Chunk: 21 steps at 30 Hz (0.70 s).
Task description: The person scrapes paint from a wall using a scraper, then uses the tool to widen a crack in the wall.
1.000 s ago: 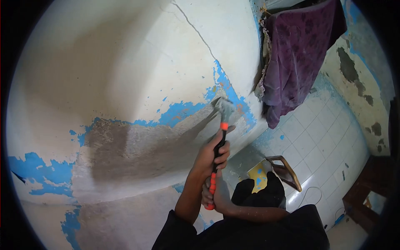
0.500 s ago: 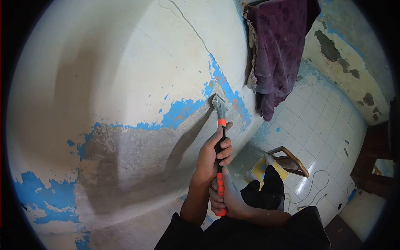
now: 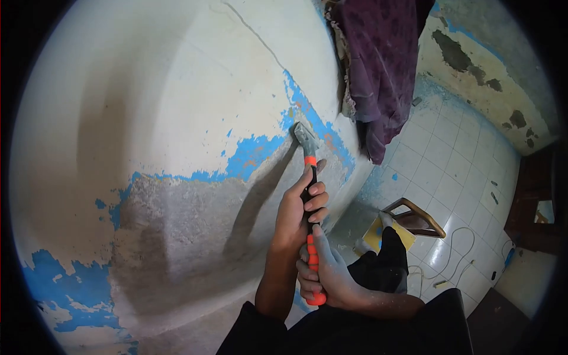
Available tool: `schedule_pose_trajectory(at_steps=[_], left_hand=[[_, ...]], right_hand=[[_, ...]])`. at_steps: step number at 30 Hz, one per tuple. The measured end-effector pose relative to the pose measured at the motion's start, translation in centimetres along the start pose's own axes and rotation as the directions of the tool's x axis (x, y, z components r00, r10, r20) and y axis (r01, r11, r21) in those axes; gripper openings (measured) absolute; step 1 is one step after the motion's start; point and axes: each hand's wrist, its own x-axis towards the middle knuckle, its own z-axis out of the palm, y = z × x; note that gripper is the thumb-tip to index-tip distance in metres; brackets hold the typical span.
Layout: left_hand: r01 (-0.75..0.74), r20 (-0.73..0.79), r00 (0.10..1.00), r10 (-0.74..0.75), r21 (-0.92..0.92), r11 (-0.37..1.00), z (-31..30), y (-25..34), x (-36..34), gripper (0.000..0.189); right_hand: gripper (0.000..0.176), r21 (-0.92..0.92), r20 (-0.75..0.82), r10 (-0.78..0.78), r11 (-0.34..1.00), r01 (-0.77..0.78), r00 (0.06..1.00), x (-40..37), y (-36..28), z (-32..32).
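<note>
Both my hands grip a long-handled scraper (image 3: 311, 195) with a grey metal head and an orange and black handle. My left hand (image 3: 294, 204) is closed round the black upper part, below the head. Lower down, my right hand (image 3: 331, 272) wraps the orange end and looks dusty. The scraper's head rests against or very close to the wall (image 3: 195, 89), beside a strip of exposed blue paint (image 3: 257, 155). Below that strip lies a rough grey bare patch (image 3: 189, 219). A crack (image 3: 257, 36) runs up from the blue corner.
A dark purple cloth (image 3: 384, 65) hangs at the upper right. On the tiled floor (image 3: 438, 160) below, a wooden-framed piece with a yellow surface (image 3: 402, 236) stands by my feet. A pale cable (image 3: 455, 260) and small bits lie there. The far wall (image 3: 503, 77) has peeled patches.
The view has shifted slightly, with the cloth now further left. The scraper's head sits slightly higher on the wall, near the blue strip. Both hands keep their hold.
</note>
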Motion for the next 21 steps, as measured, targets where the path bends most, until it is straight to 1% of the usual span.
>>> schedule_pose_trajectory(at_steps=[3,6,7,10,11,12,14,15,17,18,21], left_hand=[[0.052,0.044,0.998,-0.051,-0.015,0.999,0.2,0.8,1.6,0.039],[0.012,-0.002,1.0,-0.012,0.039,0.999,0.5,0.6,0.3,0.036],[0.004,0.006,1.0,-0.004,0.034,0.999,0.4,0.5,0.0,0.035],[0.068,0.075,0.995,-0.069,0.005,0.998,0.8,1.5,1.5,0.033],[0.067,0.077,0.995,-0.065,-0.025,0.997,0.8,1.5,1.3,0.033],[0.05,0.044,0.998,-0.049,-0.012,0.999,0.8,1.3,0.5,0.032],[0.013,0.002,1.0,-0.013,0.033,0.999,1.0,1.1,-0.5,0.03],[0.032,0.026,0.999,-0.033,0.017,0.999,1.3,1.6,0.2,0.031],[0.087,0.049,0.995,-0.085,-0.038,0.995,1.2,1.8,1.1,0.032],[0.065,0.039,0.997,-0.064,-0.031,0.997,1.2,1.6,0.9,0.032],[-0.018,0.011,1.0,0.018,0.02,1.0,1.4,1.1,-0.6,0.033]], right_hand=[[0.054,0.004,-0.022,-0.08,0.997,0.08,0.997,0.3,-1.1,0.6],[0.053,0.003,-0.005,-0.064,0.998,0.064,0.998,0.0,-0.1,0.5],[0.053,-0.008,-0.006,-0.083,0.997,0.083,0.997,0.2,-0.6,0.7],[0.053,0.001,-0.028,-0.094,0.996,0.094,0.995,0.3,-0.6,0.8],[0.053,0.006,-0.026,-0.095,0.995,0.095,0.995,0.3,-0.8,1.1],[0.053,0.01,-0.023,-0.094,0.995,0.094,0.995,0.1,-0.9,1.4],[0.053,0.001,-0.016,-0.039,0.999,0.039,0.999,-0.7,-0.4,1.6],[0.053,-0.004,-0.015,-0.017,1.0,0.017,1.0,-0.8,-0.4,1.6],[0.053,0.006,-0.019,-0.091,0.996,0.091,0.996,-0.5,-1.0,1.8],[0.053,0.002,-0.02,-0.125,0.992,0.126,0.992,-0.4,-1.2,1.9],[0.053,-0.053,-0.04,-0.069,0.996,0.067,0.997,-1.2,-0.4,1.9]])
